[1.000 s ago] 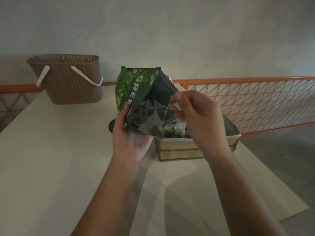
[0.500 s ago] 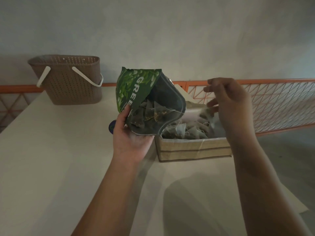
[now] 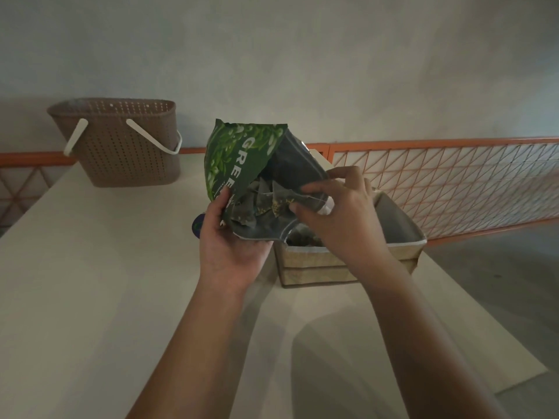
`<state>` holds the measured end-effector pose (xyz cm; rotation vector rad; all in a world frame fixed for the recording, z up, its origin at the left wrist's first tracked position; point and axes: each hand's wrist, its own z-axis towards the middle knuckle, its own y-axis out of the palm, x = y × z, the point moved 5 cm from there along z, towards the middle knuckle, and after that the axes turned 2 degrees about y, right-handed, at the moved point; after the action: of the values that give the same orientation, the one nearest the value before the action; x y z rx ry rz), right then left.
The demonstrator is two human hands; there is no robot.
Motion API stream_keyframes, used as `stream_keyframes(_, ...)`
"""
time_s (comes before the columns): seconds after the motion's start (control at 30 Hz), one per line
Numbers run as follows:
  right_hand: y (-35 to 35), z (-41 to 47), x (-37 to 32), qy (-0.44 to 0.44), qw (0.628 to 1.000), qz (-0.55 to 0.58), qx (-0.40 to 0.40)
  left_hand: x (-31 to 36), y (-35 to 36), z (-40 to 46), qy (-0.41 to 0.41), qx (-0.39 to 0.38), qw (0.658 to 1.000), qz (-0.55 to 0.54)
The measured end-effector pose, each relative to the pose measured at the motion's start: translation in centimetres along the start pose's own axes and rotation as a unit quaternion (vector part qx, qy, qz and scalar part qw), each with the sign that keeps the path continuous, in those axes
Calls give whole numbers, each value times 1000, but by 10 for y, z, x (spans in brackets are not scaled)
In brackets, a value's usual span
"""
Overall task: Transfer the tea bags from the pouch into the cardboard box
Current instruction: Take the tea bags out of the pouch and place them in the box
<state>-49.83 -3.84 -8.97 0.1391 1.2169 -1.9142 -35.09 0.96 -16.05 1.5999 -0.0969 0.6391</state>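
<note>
I see a pale table [image 3: 90, 297] against a plain grey wall, with an orange mesh railing [image 3: 453, 182] running behind it. My left hand [image 3: 230, 249] grips the green pouch [image 3: 239, 158] from below, thumb curled up over its printed front, holding it tilted with its mouth open toward my right hand [image 3: 341, 219]. Inside the pouch I can make out a loose pile of pyramid tea bags [image 3: 257, 207]. My right hand's fingers are at the mouth, pinching one tea bag [image 3: 284, 199] just beside the left hand's grip; a white tag shows under the fingers. Directly below the right hand, on the table, sits the cardboard box [image 3: 348, 261], open on top, with more tea bags dimly visible in its near corner. Well off to the left of both hands stands a brown perforated basket [image 3: 121, 146] with white handles; I cannot tell what it holds.
</note>
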Motion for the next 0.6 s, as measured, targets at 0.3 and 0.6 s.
stream_keyframes(0.3,-5,1,3,10,991,102,89,-1,1,1,-11,-12,1000,-9)
stream_keyframes(0.6,-18,-25,24,116,904,386,144,-2,-2,2,-21,-27,999,-21)
